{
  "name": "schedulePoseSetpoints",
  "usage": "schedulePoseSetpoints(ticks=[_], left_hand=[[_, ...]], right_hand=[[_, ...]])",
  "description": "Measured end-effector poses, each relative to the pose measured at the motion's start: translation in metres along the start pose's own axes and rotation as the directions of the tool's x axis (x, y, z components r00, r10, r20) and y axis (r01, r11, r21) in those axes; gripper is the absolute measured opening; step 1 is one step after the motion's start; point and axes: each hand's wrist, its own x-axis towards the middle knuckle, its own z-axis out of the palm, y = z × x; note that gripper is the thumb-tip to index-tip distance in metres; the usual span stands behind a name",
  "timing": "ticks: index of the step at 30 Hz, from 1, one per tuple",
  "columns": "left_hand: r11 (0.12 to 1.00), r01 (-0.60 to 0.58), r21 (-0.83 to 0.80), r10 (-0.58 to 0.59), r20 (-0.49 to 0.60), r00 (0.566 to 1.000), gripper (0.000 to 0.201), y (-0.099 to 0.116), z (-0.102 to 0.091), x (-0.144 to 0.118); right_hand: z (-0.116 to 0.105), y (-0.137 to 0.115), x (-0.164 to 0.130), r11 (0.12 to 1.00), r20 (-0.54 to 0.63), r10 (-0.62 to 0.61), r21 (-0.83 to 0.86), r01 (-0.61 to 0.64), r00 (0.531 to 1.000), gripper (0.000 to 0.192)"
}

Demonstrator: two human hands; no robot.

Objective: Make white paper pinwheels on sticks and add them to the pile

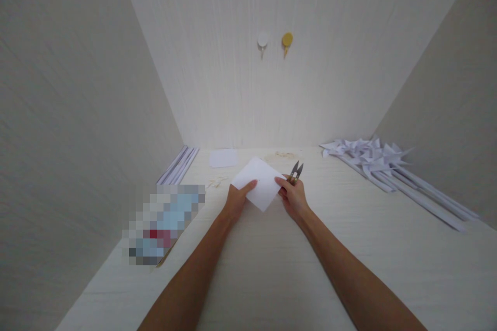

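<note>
A white square of paper (260,182) is held tilted like a diamond above the pale tabletop (272,269). My left hand (236,200) pinches its left corner, thumb on top. My right hand (293,195) grips the paper's right edge and also holds small metal snips (295,171), whose blades point up and away and stand slightly apart beside the paper.
A pile of white paper pinwheels on long sticks (388,165) lies at the right. White strips (179,164) lean at the left wall, a paper square (223,158) lies behind, and a blurred package (163,222) sits at the left. Two hooks (275,41) hang on the back wall.
</note>
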Motion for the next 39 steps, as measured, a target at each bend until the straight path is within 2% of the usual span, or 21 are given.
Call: schedulePoseSetpoints(ticks=[4, 6, 10, 13, 18, 20, 23, 25, 27, 30, 35, 39], left_hand=[[0.998, -0.046, -0.044, 0.044, -0.062, 0.997, 0.031, 0.002, -0.003, 0.004], [1.000, -0.028, -0.011, 0.027, -0.064, 0.998, 0.029, 0.001, -0.004, 0.006], [0.982, 0.064, 0.176, -0.079, 0.078, 0.994, 0.025, -0.002, -0.004, 0.005], [0.966, 0.033, 0.255, -0.079, 0.175, 0.981, 0.026, -0.002, -0.004, 0.003], [0.983, -0.041, 0.177, 0.023, 0.106, 0.994, 0.025, -0.001, -0.006, 0.007], [0.992, -0.050, 0.115, 0.045, 0.046, 0.998, 0.025, -0.001, -0.006, 0.010], [0.999, -0.040, 0.037, 0.041, -0.029, 0.999, 0.025, -0.002, -0.004, 0.013], [0.999, -0.032, 0.012, 0.033, -0.044, 0.998, 0.023, -0.003, -0.002, 0.015], [0.999, -0.035, 0.005, 0.036, -0.044, 0.998, 0.021, -0.003, 0.001, 0.018], [0.998, -0.054, -0.009, 0.054, -0.057, 0.997, 0.018, -0.003, 0.004, 0.025], [0.992, -0.055, -0.116, 0.040, -0.128, 0.991, 0.020, -0.002, 0.006, 0.030], [0.992, -0.062, -0.107, 0.050, -0.112, 0.992, 0.022, 0.002, 0.005, 0.029]], right_hand=[[0.000, -0.001, 0.002, 1.000, -0.068, -0.023, -0.021, 0.022, 0.997, 0.018], [0.000, -0.002, 0.002, 1.000, -0.115, -0.022, 0.003, 0.023, 0.993, 0.017], [-0.002, -0.004, 0.003, 0.993, -0.172, -0.025, 0.109, 0.044, 0.985, 0.022], [-0.002, -0.004, 0.004, 0.985, -0.200, -0.029, 0.159, 0.062, 0.979, 0.024], [-0.004, -0.004, 0.005, 0.988, -0.238, -0.055, 0.129, 0.088, 0.970, 0.016], [-0.005, -0.005, 0.004, 0.986, -0.205, -0.030, 0.157, 0.063, 0.978, 0.016], [-0.001, -0.004, 0.002, 0.969, -0.035, 0.091, 0.232, -0.081, 0.995, 0.024], [0.004, 0.000, -0.001, 0.956, 0.076, 0.183, 0.221, -0.195, 0.980, 0.029], [0.010, 0.004, -0.005, 0.951, 0.137, 0.237, 0.170, -0.258, 0.962, 0.030], [0.015, 0.009, -0.010, 0.959, 0.190, 0.238, 0.106, -0.261, 0.952, 0.029], [0.014, 0.009, -0.012, 0.970, 0.191, 0.231, 0.030, -0.241, 0.954, 0.031], [0.013, 0.010, -0.012, 0.974, 0.245, 0.224, -0.045, -0.220, 0.943, 0.034]])
